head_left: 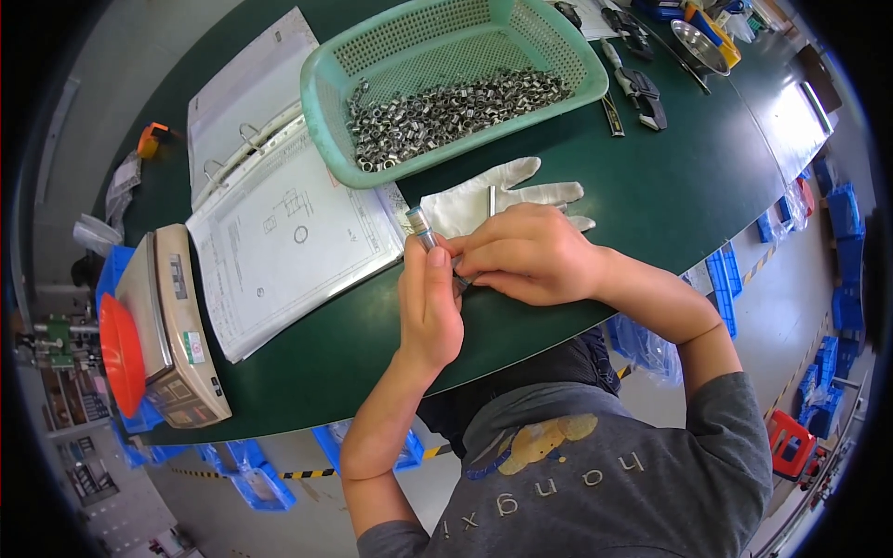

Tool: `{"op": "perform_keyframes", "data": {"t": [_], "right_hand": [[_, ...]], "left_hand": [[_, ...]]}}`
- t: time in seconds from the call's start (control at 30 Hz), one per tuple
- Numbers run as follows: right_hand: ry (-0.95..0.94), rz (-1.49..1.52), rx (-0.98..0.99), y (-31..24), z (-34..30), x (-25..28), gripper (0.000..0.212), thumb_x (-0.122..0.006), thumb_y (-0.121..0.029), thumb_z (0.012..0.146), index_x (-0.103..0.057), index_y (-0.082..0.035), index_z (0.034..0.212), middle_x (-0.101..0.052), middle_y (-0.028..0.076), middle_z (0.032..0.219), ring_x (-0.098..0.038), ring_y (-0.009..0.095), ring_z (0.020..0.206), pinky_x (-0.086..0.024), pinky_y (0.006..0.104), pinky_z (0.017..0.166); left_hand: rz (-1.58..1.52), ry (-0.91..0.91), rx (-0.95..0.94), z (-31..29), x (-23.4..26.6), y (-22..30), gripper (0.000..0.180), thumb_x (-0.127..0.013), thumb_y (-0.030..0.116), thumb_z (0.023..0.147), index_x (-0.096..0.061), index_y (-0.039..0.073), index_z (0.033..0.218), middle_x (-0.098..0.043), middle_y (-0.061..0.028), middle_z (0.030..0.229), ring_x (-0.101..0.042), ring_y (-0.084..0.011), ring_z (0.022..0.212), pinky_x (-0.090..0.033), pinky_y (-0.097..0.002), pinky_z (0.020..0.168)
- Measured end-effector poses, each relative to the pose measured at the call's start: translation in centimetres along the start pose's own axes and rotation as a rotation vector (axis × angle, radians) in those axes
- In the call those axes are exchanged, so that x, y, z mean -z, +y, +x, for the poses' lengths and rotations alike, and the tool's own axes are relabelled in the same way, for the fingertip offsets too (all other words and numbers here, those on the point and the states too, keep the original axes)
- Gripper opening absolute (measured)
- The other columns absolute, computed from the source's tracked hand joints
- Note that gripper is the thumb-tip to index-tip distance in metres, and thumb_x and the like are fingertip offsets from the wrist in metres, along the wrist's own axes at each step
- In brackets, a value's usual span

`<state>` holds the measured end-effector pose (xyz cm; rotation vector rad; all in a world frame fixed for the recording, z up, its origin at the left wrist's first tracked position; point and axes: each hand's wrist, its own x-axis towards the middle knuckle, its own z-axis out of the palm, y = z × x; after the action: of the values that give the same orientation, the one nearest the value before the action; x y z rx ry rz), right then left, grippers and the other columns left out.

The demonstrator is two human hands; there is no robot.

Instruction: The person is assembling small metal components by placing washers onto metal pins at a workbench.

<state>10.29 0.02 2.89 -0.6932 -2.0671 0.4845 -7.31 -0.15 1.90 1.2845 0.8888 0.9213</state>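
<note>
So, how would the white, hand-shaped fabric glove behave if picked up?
The white, hand-shaped fabric glove would probably hang floppy, judging by its soft, creased cloth. It is likely light, lying thin and nearly flat. The slim, straight silvery metal rod, apparently resting on it, might slide off.

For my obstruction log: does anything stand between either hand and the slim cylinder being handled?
Nothing visible does: the left hand grips the slim cylinder, and the right hand is at its lower part, where exact contact is hidden.

Dk green tabletop (688, 177), glare (802, 126) at R end; grey flr (772, 325) w/ yel/blk tape (316, 474), blue bins (843, 214)
</note>
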Motion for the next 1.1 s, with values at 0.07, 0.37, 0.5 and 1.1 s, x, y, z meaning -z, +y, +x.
{"op": "perform_keyframes", "data": {"t": [0.07, 0.37, 0.5, 1.1], "right_hand": [[-0.034, -0.043, -0.009, -0.1, 0.1, 0.1, 0.022, -0.07, -0.003, 0.065, -0.063, -0.004, 0.087, -0.065, 0.011, 0.094, -0.061, 0.027, 0.07, -0.047, 0.0349, 0.059], [-0.019, -0.079, 0.012, 0.4, -0.6, -0.1, 0.02, -0.068, -0.012, 0.07, -0.061, -0.008, 0.088, -0.059, 0.006, 0.082, -0.058, 0.027, 0.074, -0.046, 0.0341, 0.061], [0.244, -0.276, -0.082, 0.3, -1.7, 3.9, 0.018, -0.07, -0.012, 0.067, -0.063, -0.008, 0.083, -0.057, 0.006, 0.085, -0.057, 0.023, 0.075, -0.046, 0.033, 0.061], [0.046, -0.505, -0.109, -2.5, 0.1, 0.0, 0.03, -0.072, -0.031, 0.064, -0.056, -0.009, 0.078, -0.051, 0.002, 0.068, -0.053, 0.022, 0.059, -0.04, 0.0326, 0.052]], "left_hand": [[0.01, 0.011, -0.022, 0.1, -0.2, 0.1, 0.025, -0.033, 0.034, 0.096, -0.041, 0.01, 0.091, -0.044, 0.0026, 0.067, -0.026, -0.0006, 0.044, -0.019, -0.0152, 0.038], [0.041, 0.078, -0.025, 0.1, -0.3, 0.9, 0.036, -0.03, 0.036, 0.096, -0.041, 0.002, 0.1, -0.059, -0.0154, 0.1, -0.054, -0.0092, 0.056, -0.041, -0.0163, 0.05], [0.134, 0.154, -0.209, 0.3, 1.2, -0.1, 0.027, -0.037, 0.024, 0.093, -0.049, 0.0, 0.094, -0.054, -0.0117, 0.104, -0.051, -0.0116, 0.084, -0.043, -0.0241, 0.069], [-0.23, 0.039, -0.194, -0.4, 0.1, 0.9, 0.021, -0.07, 0.0, 0.075, -0.056, 0.001, 0.09, -0.056, -0.007, 0.093, -0.054, -0.0119, 0.084, -0.045, -0.0245, 0.078]]}}
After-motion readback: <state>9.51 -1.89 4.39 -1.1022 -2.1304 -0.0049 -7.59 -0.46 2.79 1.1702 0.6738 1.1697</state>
